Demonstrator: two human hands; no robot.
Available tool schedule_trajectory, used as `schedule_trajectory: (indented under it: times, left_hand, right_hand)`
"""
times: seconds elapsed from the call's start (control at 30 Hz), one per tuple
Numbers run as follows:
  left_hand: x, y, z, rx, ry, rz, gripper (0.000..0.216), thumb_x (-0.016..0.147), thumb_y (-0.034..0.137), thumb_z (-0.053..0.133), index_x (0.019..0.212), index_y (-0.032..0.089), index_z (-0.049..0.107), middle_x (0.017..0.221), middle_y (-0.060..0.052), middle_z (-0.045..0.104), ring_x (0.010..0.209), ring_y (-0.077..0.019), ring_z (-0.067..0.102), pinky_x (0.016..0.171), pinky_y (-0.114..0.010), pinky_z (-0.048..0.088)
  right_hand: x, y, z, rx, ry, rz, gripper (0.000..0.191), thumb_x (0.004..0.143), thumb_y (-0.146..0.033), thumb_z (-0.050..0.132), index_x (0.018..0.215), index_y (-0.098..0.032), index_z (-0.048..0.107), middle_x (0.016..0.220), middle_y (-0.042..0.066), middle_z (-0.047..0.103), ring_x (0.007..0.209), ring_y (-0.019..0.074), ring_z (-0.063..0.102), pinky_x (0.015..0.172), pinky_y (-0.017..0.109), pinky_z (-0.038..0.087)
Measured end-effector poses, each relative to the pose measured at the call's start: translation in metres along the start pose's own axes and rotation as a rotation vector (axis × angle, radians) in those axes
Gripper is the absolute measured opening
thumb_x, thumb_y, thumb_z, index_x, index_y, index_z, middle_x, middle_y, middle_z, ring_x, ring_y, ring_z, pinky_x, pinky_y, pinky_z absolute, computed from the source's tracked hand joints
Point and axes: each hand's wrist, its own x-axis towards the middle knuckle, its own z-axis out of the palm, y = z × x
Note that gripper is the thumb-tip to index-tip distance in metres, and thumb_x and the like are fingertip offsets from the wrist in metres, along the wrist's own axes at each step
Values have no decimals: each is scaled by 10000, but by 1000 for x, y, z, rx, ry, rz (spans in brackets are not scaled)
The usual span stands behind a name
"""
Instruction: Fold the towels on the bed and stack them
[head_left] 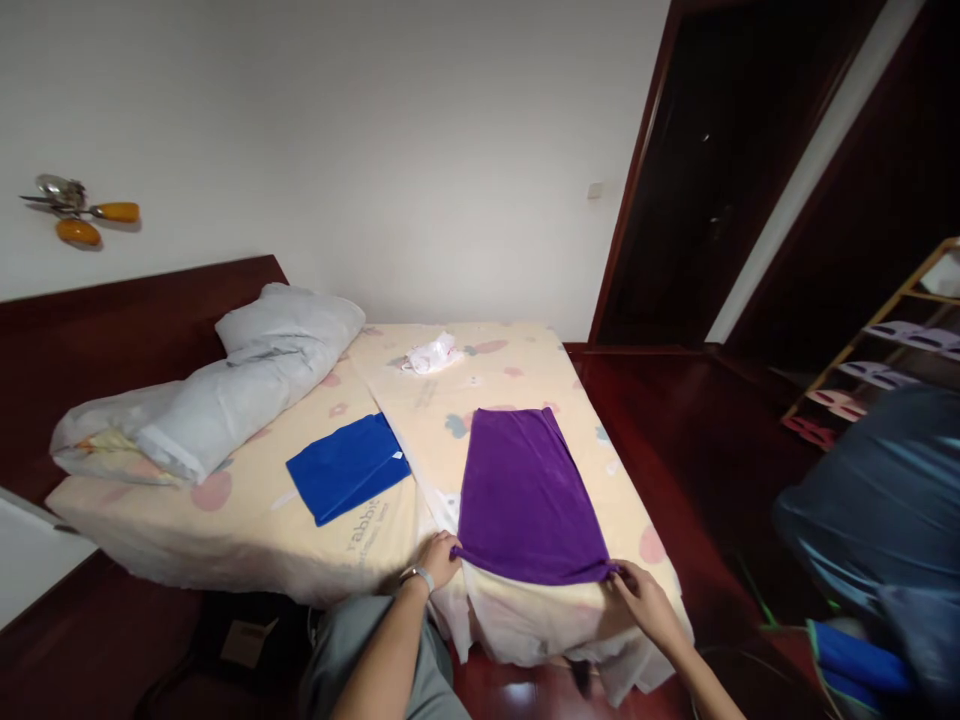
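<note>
A purple cloth [529, 490] lies spread over the near right part of the bed [517, 365]. My left hand [439, 560], with a watch on the wrist, pinches its near left corner. At the near right corner my right hand [641, 595] grips the same cloth between thumb and fingers. The near edge is drawn fairly straight between both hands. To the left, apart from the purple cloth, a folded blue cloth [349, 468] with a small white label rests flat on the sheet.
A crumpled white plastic bag [433, 354] sits toward the bed's far side. A grey quilt [255, 385] is heaped by the dark headboard [142, 340]. On the right stand a slipper rack [862, 375] and a dark covered heap [885, 500]. Beyond is a dark door [690, 190].
</note>
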Motion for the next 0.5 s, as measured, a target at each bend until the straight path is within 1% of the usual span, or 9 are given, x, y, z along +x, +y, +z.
schedule_trajectory:
  times: [0.07, 0.13, 0.23, 0.3, 0.33, 0.5]
  left_hand:
    - [8, -3, 1, -68, 56, -55, 227, 750, 171, 588, 928, 204, 724, 1015, -36, 697, 1008, -172, 609, 926, -255, 420]
    - [14, -4, 2, -176, 79, -118, 224, 738, 192, 605, 925, 199, 728, 1025, -27, 706, 999, -165, 619, 901, -237, 424]
    - [19, -5, 2, -310, 23, -171, 216, 787, 235, 575, 943, 203, 721, 971, -6, 721, 937, -152, 638, 822, -216, 432]
    - [20, -4, 2, -315, -2, -198, 198, 836, 279, 554, 928, 196, 709, 892, -2, 721, 866, -150, 641, 766, -214, 426]
    - [21, -4, 1, -306, 8, -210, 202, 860, 303, 544, 923, 190, 699, 867, -6, 718, 842, -150, 638, 748, -214, 419]
    - [32, -2, 3, -272, 130, -251, 295, 981, 360, 398, 992, 184, 635, 877, -34, 708, 800, -148, 633, 697, -218, 392]
  right_hand:
    - [11, -6, -2, 84, -21, 79, 448, 831, -554, 471, 994, -193, 680, 1021, 103, 745, 944, 264, 690, 869, 346, 525]
    - [19, -10, -4, 125, -11, 136, 469, 811, -602, 468, 937, -206, 686, 980, 89, 757, 917, 266, 696, 832, 332, 527]
    - [25, -10, -4, 129, 3, 162, 489, 783, -638, 463, 886, -212, 680, 938, 85, 760, 903, 272, 692, 818, 334, 517]
    - [25, -7, -3, 123, 5, 164, 502, 773, -649, 458, 888, -208, 668, 944, 92, 755, 913, 276, 687, 828, 340, 510]
    - [24, -4, -2, 118, 17, 169, 507, 769, -653, 454, 890, -206, 662, 952, 99, 752, 923, 280, 684, 838, 345, 506]
    - [31, 1, 3, 78, 122, 236, 523, 761, -640, 416, 913, -188, 632, 1011, 147, 738, 960, 291, 682, 876, 354, 501]
